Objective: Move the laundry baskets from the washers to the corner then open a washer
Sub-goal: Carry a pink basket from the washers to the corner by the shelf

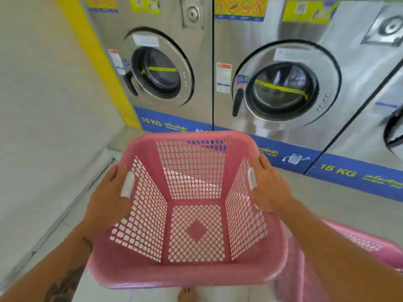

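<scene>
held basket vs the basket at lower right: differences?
The held basket is gripped at its sides by the left hand and right hand; no hand holds the other basket. The held basket shows whole and empty; the other basket is mostly hidden behind the right arm. Both are pink lattice plastic.

white wall, left | yellow pillar in corner | grey floor | bare toes below

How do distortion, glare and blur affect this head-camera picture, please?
Head view: wide-angle distortion tilts the 10 KG washer and bends the blue base strip; glare whitens the middle washer's steel; the top stickers are blurred; the pink basket looks sharp.
</scene>
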